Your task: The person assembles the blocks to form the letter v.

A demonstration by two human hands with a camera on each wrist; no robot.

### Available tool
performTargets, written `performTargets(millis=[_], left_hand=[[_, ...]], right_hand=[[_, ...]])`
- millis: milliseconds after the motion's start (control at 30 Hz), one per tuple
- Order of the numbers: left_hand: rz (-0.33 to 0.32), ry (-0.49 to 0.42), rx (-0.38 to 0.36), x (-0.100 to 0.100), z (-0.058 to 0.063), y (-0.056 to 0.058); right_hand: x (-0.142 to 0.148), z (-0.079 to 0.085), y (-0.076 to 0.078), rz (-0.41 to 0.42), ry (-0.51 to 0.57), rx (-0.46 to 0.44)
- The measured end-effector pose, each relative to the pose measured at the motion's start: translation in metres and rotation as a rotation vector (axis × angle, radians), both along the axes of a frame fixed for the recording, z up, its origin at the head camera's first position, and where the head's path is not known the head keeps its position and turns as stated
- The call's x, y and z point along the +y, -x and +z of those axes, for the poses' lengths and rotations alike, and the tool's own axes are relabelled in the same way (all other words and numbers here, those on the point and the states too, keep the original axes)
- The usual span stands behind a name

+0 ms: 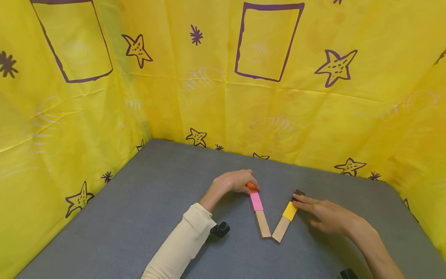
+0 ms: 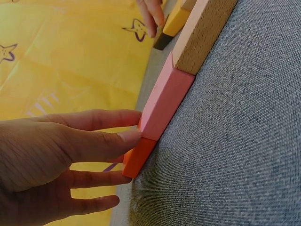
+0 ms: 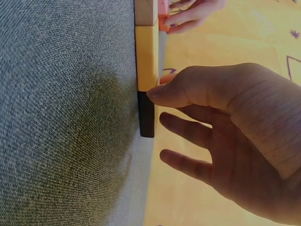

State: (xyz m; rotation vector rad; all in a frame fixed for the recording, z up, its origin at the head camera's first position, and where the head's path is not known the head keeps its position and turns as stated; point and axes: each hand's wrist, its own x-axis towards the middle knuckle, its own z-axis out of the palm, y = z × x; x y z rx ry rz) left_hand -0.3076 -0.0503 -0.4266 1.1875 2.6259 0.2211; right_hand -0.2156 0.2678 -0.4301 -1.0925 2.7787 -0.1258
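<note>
Two slanting rows of blocks form a V on the table. In the left row an orange block (image 1: 251, 187) lies at the far end, then a pink block (image 1: 256, 202) and a plain wooden block (image 1: 263, 224). My left hand (image 1: 236, 181) pinches the orange block, thumb near its joint with the pink one. The right row has a dark brown block (image 3: 146, 114), a yellow block (image 1: 290, 211) and another plain wooden block (image 1: 280, 229). My right hand (image 1: 327, 215) reaches over the dark block with nearly straight fingers, fingertips right at its top near the yellow block.
The grey cloth-covered table (image 1: 139, 217) is bordered by yellow fabric walls (image 1: 209, 100) with starfish and fish drawings. A black device (image 1: 220, 230) sits below the left wrist, and another dark one (image 1: 348, 273) shows near the right forearm.
</note>
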Motion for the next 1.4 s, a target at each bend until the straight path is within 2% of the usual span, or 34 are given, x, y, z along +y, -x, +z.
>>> performTargets(millis=[667,833,1400], left_hand=[[-0.01,0.018,0.014,0.0016,-0.0019,0.0004],[-0.012,0.03,0.031,0.0017,-0.0024,0.0009],[-0.011,0.024,0.021,0.0014,-0.0008,0.0004]], right_hand=[[0.0002,-0.0011,0.0,-0.019,0.0,-0.024],[0.0004,-0.0007,-0.0003,-0.017,0.0,-0.02],[0.0006,-0.0004,0.0001,-0.002,-0.009,0.002]])
